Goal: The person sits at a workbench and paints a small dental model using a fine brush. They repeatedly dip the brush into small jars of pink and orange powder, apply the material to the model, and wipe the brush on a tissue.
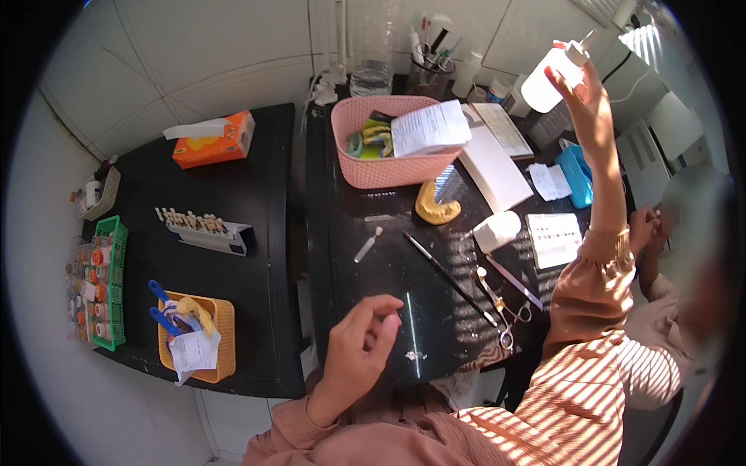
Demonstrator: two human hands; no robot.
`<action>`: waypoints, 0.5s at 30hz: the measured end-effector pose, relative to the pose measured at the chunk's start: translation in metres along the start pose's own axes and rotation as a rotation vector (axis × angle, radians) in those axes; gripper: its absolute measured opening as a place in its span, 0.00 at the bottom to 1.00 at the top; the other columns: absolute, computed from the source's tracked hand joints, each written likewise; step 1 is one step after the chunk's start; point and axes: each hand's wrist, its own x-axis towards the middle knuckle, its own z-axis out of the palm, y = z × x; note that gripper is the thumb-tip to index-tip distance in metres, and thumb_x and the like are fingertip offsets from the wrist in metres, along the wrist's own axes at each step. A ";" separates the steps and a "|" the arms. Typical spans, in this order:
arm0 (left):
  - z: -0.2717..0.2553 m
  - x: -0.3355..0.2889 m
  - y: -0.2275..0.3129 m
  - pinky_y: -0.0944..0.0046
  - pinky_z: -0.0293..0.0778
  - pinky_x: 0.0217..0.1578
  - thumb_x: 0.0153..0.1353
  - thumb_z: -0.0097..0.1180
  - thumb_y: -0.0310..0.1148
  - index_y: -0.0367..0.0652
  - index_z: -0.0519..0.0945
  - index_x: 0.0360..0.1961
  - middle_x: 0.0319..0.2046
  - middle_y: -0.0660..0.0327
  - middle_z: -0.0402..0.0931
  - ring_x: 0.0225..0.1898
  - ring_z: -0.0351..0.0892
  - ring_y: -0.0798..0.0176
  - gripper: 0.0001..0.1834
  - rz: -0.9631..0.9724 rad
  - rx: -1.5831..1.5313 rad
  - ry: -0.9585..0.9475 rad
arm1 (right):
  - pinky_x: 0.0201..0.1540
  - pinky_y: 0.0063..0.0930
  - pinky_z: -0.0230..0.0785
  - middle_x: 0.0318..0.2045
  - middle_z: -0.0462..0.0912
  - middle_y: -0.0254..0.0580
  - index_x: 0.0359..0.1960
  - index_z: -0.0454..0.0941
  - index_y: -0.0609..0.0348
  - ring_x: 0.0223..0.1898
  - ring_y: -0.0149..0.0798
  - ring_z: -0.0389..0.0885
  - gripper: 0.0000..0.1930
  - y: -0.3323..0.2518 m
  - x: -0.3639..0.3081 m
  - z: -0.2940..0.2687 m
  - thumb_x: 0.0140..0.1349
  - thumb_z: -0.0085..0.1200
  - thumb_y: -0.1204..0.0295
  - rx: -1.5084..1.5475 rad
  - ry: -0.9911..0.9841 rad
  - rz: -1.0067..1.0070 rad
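My right arm stretches up to the far right, and my right hand (583,92) is wrapped round a white squeeze bottle (544,84) with a pointed nozzle, held tilted above the table. Low over the near edge of the black table, my left hand (359,349) has loosely curled fingers, slightly apart, with nothing visible in them. Beyond it lie a thin black-handled brush (447,273), locking forceps (501,307) with small pale pieces at the tip, and a flat strip-like tool (517,282). A tooth-shaped piece on a clear stick (368,245) and a yellow dental cast (437,205) lie farther back.
A pink basket (396,172) with papers and casts stands at the back, beside a white cup (497,231). On the left table are a tooth shade guide (206,235), orange tissue box (214,146), yellow basket (225,342) and green rack (118,283). Another person (660,318) sits at right.
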 end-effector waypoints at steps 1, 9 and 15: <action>0.000 0.001 -0.005 0.77 0.66 0.23 0.68 0.49 0.27 0.36 0.76 0.45 0.33 0.62 0.77 0.24 0.71 0.78 0.09 0.021 -0.018 -0.018 | 0.55 0.30 0.69 0.49 0.78 0.38 0.65 0.66 0.57 0.50 0.33 0.77 0.27 -0.034 -0.018 -0.014 0.66 0.57 0.64 -0.155 -0.018 0.009; 0.005 0.001 -0.007 0.77 0.60 0.20 0.71 0.44 0.29 0.36 0.76 0.44 0.27 0.60 0.78 0.19 0.64 0.79 0.10 0.080 -0.174 0.017 | 0.53 0.32 0.67 0.49 0.76 0.43 0.67 0.57 0.61 0.47 0.36 0.76 0.35 -0.173 -0.215 -0.036 0.62 0.58 0.61 0.078 -0.181 0.607; 0.005 -0.003 -0.010 0.77 0.59 0.20 0.71 0.44 0.30 0.36 0.77 0.44 0.27 0.61 0.77 0.19 0.64 0.79 0.11 0.126 -0.138 0.032 | 0.48 0.31 0.69 0.43 0.77 0.47 0.66 0.51 0.60 0.40 0.39 0.78 0.38 -0.218 -0.307 0.020 0.59 0.59 0.64 0.138 -0.307 0.895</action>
